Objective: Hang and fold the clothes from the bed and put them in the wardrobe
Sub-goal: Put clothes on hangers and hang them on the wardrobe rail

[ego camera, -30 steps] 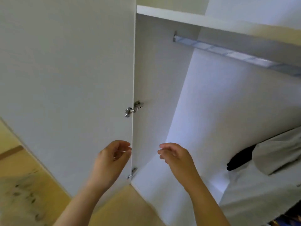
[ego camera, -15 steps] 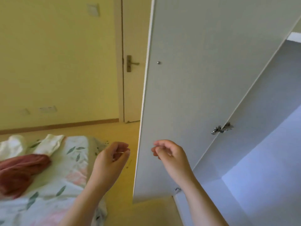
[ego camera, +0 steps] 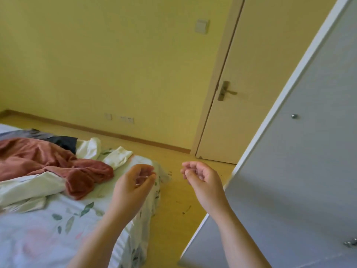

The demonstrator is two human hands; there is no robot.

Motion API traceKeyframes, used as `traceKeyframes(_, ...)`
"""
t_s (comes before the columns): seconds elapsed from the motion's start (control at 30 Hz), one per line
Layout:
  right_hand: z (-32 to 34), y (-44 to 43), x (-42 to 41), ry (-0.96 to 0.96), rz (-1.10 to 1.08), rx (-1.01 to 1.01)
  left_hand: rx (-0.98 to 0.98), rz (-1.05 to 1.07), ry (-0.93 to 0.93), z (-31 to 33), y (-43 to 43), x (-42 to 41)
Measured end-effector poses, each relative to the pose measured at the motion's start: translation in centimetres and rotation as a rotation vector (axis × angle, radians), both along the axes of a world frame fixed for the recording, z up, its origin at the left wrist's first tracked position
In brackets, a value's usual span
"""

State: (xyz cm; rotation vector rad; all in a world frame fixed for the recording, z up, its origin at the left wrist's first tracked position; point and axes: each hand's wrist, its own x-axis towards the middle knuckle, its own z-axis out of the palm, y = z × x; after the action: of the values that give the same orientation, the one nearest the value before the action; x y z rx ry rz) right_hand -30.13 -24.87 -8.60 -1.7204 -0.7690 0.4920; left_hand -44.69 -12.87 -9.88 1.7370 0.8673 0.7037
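A bed with a leaf-patterned sheet fills the lower left. On it lie a rust-red garment, white clothes beside it, and a dark garment at the back. My left hand hovers over the bed's corner with fingers loosely curled, holding nothing. My right hand hangs in the air over the floor, also loosely curled and empty. The open white wardrobe door stands at the right; the wardrobe's inside is out of view.
A yellow wall and a closed room door with a lever handle stand ahead. Wooden floor runs between the bed and the wardrobe door. Wall sockets sit low on the wall.
My view has swung left from the wardrobe's inside to the bed and its clothes. Both hands keep the same loosely curled pose in front of me.
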Motion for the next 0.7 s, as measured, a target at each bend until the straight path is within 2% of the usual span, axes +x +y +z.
traceKeyframes(0.17,-0.1,3.5,3.3,0.009,0.099,0.038,-0.016,0.135,-0.01,-0.9,1.2,0.8)
traceKeyframes(0.4,-0.5,13.1,4.1,0.077,0.294,0.035,-0.031,0.348,-0.031,-2.0,6.8,0.9)
traceKeyframes(0.53,-0.4,19.4,5.1,0.059,0.332,0.024,-0.062,0.36,-0.056,-2.1,12.3,2.5)
traceKeyframes(0.7,0.0,26.7,5.9,0.042,0.363,0.009,0.003,0.376,-0.042,-1.8,19.7,3.1)
